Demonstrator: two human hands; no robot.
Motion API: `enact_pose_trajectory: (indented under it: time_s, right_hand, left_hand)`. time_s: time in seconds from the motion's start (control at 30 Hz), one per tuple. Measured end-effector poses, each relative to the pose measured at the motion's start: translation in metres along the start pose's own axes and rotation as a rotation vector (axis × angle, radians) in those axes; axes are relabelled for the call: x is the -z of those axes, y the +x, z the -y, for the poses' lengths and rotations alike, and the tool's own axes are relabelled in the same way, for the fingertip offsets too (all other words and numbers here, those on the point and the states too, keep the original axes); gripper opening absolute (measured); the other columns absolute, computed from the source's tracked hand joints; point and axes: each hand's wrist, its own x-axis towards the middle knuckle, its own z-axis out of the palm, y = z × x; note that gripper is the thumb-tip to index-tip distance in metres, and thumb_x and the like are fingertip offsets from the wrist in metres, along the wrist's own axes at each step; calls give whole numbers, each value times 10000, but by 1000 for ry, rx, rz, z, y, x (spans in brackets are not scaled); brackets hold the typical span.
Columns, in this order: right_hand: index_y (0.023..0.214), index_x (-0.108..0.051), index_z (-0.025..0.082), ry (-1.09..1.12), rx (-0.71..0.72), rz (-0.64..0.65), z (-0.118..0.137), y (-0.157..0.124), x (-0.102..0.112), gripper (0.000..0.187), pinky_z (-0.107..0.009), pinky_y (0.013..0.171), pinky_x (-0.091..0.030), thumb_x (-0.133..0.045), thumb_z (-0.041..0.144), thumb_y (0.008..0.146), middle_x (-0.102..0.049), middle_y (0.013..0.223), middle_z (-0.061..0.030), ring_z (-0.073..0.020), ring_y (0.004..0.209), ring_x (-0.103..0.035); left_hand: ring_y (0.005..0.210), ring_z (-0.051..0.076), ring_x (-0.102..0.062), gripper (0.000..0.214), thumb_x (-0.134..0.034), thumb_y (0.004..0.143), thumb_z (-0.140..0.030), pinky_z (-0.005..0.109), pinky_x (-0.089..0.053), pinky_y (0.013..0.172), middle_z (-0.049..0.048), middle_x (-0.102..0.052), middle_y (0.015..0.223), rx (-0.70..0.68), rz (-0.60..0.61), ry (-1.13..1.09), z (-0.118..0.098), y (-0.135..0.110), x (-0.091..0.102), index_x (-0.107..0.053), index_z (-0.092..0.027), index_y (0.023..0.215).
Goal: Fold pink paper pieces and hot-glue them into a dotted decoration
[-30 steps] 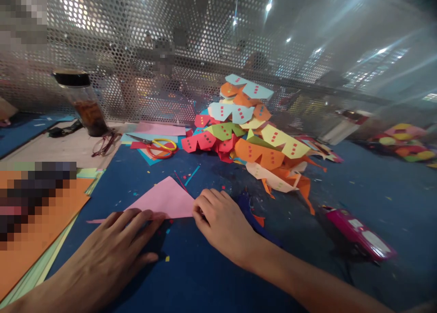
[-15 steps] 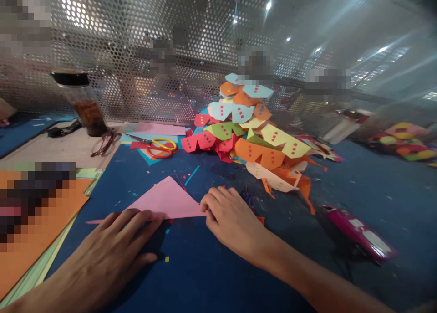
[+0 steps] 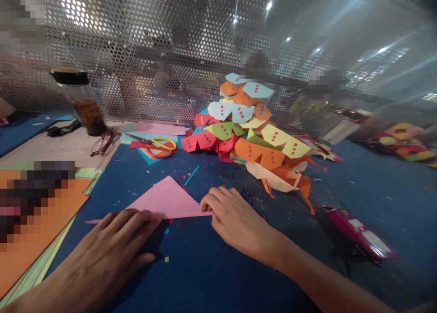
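While the left hand [image 3: 112,251] lies open and flat on the near edge of the pink paper [image 3: 164,200], the right hand [image 3: 237,223] pinches its right corner, bare blue mat [image 3: 205,276] before both.

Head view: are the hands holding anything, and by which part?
The pink paper is pinned flat on the blue mat, not lifted: left hand on its lower left edge, right hand at its right corner; a pinch cannot be told.

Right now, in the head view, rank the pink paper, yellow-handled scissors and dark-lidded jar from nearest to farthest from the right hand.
1. Pink paper: touching the right hand, on its left.
2. Yellow-handled scissors: farther back, to the left.
3. Dark-lidded jar: far back left.
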Motion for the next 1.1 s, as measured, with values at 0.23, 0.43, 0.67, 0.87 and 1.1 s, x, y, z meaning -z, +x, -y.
enact_pose_trajectory:
  time_s: [0.23, 0.43, 0.67, 0.87, 1.1]
  right_hand:
    - [1007, -578, 207, 42, 35, 23, -5, 0, -1, 351, -377, 877, -309, -454, -37, 788, -618, 1096, -34, -213, 1000, -504]
    - [1018, -571, 213, 84, 29, 49, -6, -1, 3, 388, -374, 888, -312, -442, -47, 760, -610, 1104, -28, -209, 1001, -493]
    - [1047, -575, 212, 105, 18, 100, -6, -1, 9, 444, -381, 907, -322, -429, -69, 737, -597, 1132, -39, -214, 1019, -480]
    - [1091, -575, 218, 107, 23, 135, -7, -1, 11, 494, -405, 944, -342, -418, -82, 732, -586, 1159, -50, -228, 1053, -481]
    - [1082, -584, 226, 92, 39, 106, -8, -1, 8, 503, -432, 988, -370, -411, -94, 735, -601, 1154, -48, -228, 1069, -507]
  left_hand:
    - [1000, 293, -674, 519, -385, 1004, -584, 426, -563, 811, 86, -741, 1163, 90, 134, -60, 0, 0, 1, -683, -271, 1291]
    - [995, 315, -679, 548, -394, 982, -616, 470, -572, 844, 102, -746, 1156, 127, 217, -103, 1, -2, 1, -701, -270, 1277]
    - [1053, 310, -675, 586, -397, 958, -674, 489, -563, 894, 90, -730, 1210, 192, 253, -145, 1, -7, -3, -664, -298, 1320]
    - [1061, 319, -676, 621, -400, 941, -702, 496, -565, 885, 97, -716, 1234, 225, 256, -94, 5, -21, -11, -641, -299, 1347]
    - [1033, 358, -692, 562, -435, 959, -626, 567, -550, 911, 136, -703, 1228, 283, 270, -56, 7, -31, -6, -656, -269, 1333]
